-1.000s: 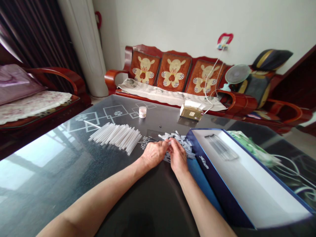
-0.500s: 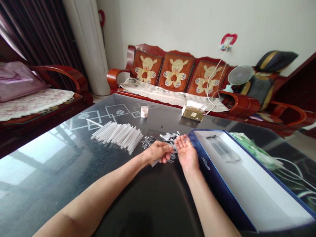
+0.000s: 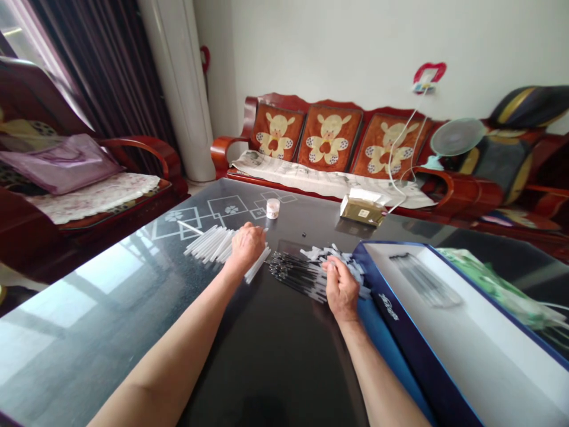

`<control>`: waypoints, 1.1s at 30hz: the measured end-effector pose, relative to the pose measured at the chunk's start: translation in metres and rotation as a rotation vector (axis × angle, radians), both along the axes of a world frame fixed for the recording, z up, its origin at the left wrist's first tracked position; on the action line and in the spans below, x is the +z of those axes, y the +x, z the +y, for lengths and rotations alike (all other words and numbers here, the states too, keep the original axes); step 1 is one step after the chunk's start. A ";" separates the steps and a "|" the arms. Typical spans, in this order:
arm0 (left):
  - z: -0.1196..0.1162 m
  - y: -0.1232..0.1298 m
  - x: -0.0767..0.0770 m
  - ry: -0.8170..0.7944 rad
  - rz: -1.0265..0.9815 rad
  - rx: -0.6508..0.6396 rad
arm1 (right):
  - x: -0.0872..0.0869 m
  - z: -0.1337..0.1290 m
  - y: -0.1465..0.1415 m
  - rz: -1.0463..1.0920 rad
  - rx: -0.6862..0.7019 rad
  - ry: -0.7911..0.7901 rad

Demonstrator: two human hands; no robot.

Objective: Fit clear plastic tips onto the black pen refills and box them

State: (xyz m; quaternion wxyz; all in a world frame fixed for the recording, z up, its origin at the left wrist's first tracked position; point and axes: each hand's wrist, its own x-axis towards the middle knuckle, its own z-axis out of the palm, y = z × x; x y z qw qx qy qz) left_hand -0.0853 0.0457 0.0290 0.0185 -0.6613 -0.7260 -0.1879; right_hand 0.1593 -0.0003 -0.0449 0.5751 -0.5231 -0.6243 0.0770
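Note:
My left hand (image 3: pixel 249 244) reaches over the pile of white plastic tubes (image 3: pixel 211 244), its fingers curled down among them. The fingertips are hidden, so what they grip does not show. My right hand (image 3: pixel 342 287) is closed, thumb against the fingers, above small white plastic pieces (image 3: pixel 355 270). A small pale thing seems to be at its fingertips, too small to name. Between the hands lies a bundle of thin black rods (image 3: pixel 296 270) with pale ends, pointing towards my right hand.
On the right stands a long blue box (image 3: pixel 413 350) with a white inside; several thin clear-and-dark sticks (image 3: pixel 424 281) lie in it. A small round tub (image 3: pixel 272 208), a tissue box (image 3: pixel 363 211) and a tiny black piece (image 3: pixel 304 234) sit farther back. A green plastic bag (image 3: pixel 493 284) lies beyond the box.
My left hand has moved from the middle, where it held a pale tube, left to the tube pile. My right hand has gone from open palm-up to closed. The view has shifted somewhat left.

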 end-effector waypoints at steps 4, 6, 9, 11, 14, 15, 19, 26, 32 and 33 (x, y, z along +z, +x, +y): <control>0.012 -0.037 0.000 -0.102 -0.013 0.143 | -0.001 0.002 0.001 -0.025 0.004 0.004; 0.015 -0.048 0.000 -0.144 -0.017 0.162 | -0.002 0.002 0.001 -0.033 0.000 0.004; 0.017 -0.058 -0.001 -0.166 0.007 0.174 | -0.005 0.004 0.002 -0.032 -0.003 0.004; 0.017 -0.062 -0.001 -0.174 0.027 0.184 | -0.006 0.005 0.002 -0.030 -0.003 0.005; 0.015 -0.065 0.000 -0.168 0.053 0.170 | -0.006 0.005 0.002 -0.032 -0.005 0.004; 0.013 -0.063 0.000 -0.150 0.060 0.161 | -0.006 0.005 0.002 -0.036 -0.008 0.008; 0.000 -0.030 -0.002 0.052 0.061 0.081 | -0.002 0.005 0.002 -0.085 -0.031 0.084; -0.030 0.060 -0.037 0.230 0.069 -0.434 | 0.004 0.004 -0.002 -0.272 -0.029 0.173; -0.027 0.067 -0.056 0.395 0.065 -0.622 | 0.002 0.008 0.001 -0.351 -0.088 0.073; -0.025 0.066 -0.056 0.430 0.056 -0.632 | 0.005 0.010 0.004 -0.390 -0.120 0.028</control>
